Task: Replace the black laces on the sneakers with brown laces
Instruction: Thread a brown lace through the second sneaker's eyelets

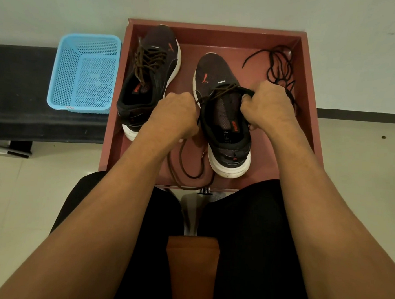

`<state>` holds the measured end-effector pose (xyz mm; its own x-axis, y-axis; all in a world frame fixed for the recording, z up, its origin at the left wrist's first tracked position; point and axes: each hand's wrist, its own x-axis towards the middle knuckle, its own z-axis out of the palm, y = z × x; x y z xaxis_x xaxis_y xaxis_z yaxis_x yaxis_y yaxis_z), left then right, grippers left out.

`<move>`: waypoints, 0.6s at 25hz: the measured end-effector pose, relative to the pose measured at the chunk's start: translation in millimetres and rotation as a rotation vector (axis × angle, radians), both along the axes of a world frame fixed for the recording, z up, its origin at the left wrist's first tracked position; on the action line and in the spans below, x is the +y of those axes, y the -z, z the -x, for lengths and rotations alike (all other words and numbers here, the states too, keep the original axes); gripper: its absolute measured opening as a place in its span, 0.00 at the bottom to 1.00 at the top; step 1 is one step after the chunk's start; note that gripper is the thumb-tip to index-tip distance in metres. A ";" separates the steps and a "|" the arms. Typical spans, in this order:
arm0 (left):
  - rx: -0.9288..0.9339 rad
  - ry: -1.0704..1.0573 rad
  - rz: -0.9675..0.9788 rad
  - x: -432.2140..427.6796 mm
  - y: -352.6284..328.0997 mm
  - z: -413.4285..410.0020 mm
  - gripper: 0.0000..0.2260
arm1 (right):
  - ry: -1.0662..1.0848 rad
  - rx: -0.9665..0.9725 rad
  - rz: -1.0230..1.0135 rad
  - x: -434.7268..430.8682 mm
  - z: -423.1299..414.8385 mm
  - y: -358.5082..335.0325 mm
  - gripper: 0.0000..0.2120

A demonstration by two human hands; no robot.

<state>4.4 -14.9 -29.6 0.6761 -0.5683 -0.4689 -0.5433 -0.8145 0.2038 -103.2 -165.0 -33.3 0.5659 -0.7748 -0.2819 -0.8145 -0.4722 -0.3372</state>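
Two dark sneakers with white soles lie in a red-brown tray (309,70). The left sneaker (150,78) is laced with a brown lace. The right sneaker (223,118) has a brown lace (217,93) through its lower eyelets; the lace's loose ends (186,169) trail over the tray's near edge. My left hand (175,116) pinches the brown lace at the shoe's left side. My right hand (267,105) grips the shoe's right eyelet edge and tongue. A pile of black laces (279,66) sits in the tray's far right corner.
A light blue plastic basket (86,72) stands on a dark bench (19,89) left of the tray. A pale wall rises behind. My knees in dark trousers and a brown seat edge (192,270) fill the foreground over a light tiled floor.
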 end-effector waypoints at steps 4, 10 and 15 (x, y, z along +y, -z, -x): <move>0.049 0.001 0.023 2.0 5.7 -7.1 0.13 | -0.013 -0.003 0.004 -0.3 1.4 -0.3 0.14; 0.069 0.046 0.266 7.6 6.8 -13.3 0.07 | -0.098 -0.023 -0.017 2.2 4.2 -2.7 0.12; -0.150 0.006 0.521 2.9 10.5 -15.0 0.07 | -0.118 -0.034 -0.020 4.4 6.8 -6.6 0.11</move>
